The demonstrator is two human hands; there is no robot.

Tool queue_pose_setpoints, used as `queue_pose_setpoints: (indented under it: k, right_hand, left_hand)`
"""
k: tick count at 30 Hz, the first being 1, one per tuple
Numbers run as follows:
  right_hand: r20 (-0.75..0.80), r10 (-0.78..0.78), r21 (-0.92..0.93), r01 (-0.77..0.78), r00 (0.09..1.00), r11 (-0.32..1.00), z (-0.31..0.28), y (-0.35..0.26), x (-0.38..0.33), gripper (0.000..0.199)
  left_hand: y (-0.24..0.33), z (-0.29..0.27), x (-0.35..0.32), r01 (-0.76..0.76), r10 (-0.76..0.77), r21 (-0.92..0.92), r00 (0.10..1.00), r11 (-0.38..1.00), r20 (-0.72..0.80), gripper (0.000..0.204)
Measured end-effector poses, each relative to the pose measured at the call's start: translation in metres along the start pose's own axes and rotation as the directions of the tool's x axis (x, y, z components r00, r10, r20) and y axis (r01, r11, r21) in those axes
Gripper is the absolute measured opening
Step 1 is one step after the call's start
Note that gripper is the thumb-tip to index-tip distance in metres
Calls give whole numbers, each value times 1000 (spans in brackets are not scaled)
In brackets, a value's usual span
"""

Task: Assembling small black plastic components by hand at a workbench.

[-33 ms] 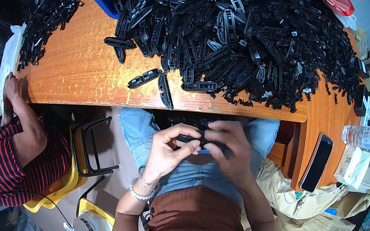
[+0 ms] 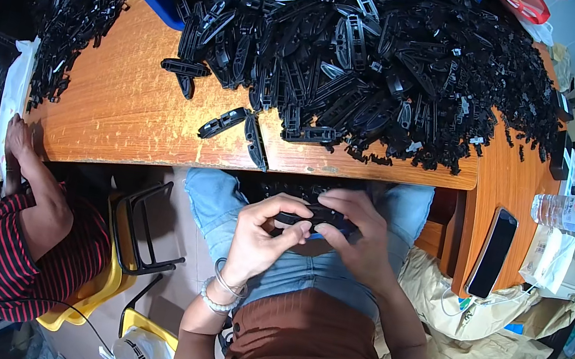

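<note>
Over my lap, just below the table's front edge, both hands grip one small black plastic part [image 2: 315,217]. My left hand [image 2: 258,236] pinches its left end with thumb and fingers. My right hand [image 2: 361,239] wraps over its right end. More black parts lie in my lap [image 2: 286,185] under the table edge. A huge heap of similar black plastic parts [image 2: 371,56] covers the far side of the wooden table [image 2: 122,112]. Two loose parts [image 2: 239,129] lie near the front edge.
A person in a red-and-black striped top [image 2: 20,255] sits at my left beside another pile of black parts [image 2: 70,18]. A black phone [image 2: 494,250], a water bottle [image 2: 566,212] and bags sit at the right. A black-framed stool [image 2: 144,231] stands left of my knee.
</note>
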State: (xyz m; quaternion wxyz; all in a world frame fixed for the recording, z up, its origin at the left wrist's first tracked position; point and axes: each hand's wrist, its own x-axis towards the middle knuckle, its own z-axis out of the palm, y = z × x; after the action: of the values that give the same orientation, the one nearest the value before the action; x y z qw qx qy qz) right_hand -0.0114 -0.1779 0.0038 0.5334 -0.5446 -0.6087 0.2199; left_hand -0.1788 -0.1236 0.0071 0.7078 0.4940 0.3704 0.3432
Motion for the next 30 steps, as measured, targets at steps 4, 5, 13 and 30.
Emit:
queue_pose_setpoints:
  k: [4,5,13,30]
  right_hand:
    - [206,378,205,-418,902,885,-2,11,-14,28]
    - [217,382,229,-427,898,875,-3,13,-15,26]
    - [-115,-14,-288,-20,993,957,-8,34,4,12]
    - [-230,-115,-554,-33,966,832,6,57,22,13]
  left_hand:
    - [-2,-1,-1,-72,49,239,994,968,99,17]
    - [-1,-1,0,-75,45,262,992,962,119,18]
    - [16,-2,38,-477,519,816,812,328,266,24]
    - [-3,6,81,-405,622,910,736,88,268,30]
